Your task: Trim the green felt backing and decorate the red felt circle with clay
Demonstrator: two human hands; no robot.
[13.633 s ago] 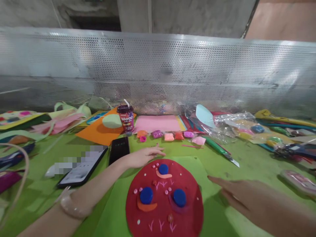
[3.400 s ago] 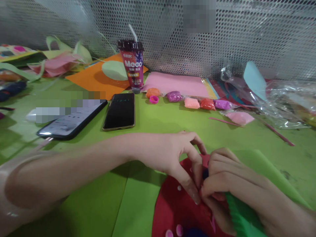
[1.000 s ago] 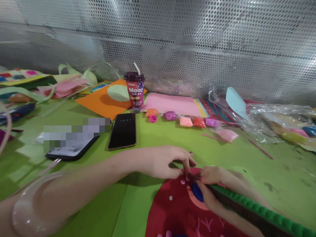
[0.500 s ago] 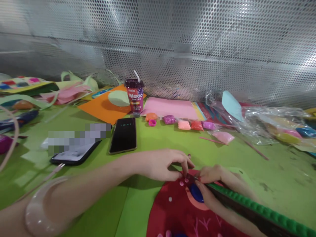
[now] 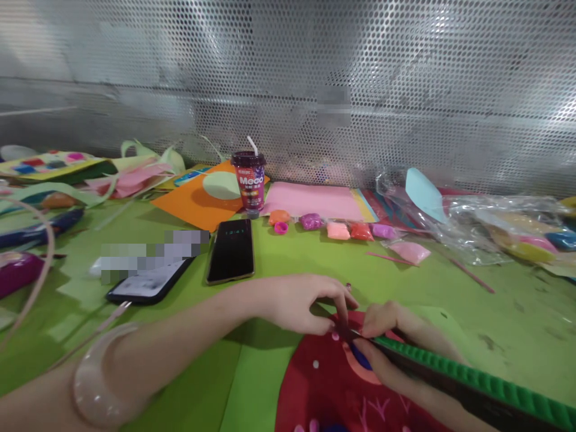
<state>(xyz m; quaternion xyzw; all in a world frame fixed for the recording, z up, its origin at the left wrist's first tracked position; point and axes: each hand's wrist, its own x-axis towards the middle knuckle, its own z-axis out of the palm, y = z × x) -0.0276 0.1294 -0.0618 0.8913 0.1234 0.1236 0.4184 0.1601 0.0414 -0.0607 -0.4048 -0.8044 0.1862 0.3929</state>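
A round red felt piece (image 5: 328, 390) with small pink dots, pink marks and an orange patch lies on a green sheet in front of me. My left hand (image 5: 301, 301) rests on its far edge, thumb and fingers pinched on something small that I cannot make out. My right hand (image 5: 389, 336) is closed round a long tool with a green ridged handle (image 5: 472, 379); its tip meets my left fingertips. A blue cap (image 5: 360, 355) on the felt shows under my right fingers. A pale bangle (image 5: 96, 384) circles my left forearm.
Two phones (image 5: 231, 251) lie on the green table to the left. A purple Meco cup (image 5: 250, 180) with a straw stands behind them, near orange and pink sheets (image 5: 315, 199). Small clay lumps (image 5: 338, 230) form a row; plastic bags (image 5: 486, 225) sit right. A perforated metal wall (image 5: 288, 90) backs the table.
Over the last second both hands stayed pinched together at the felt's far edge. The view shifted slightly, so the table's things sit a little lower and to the right.
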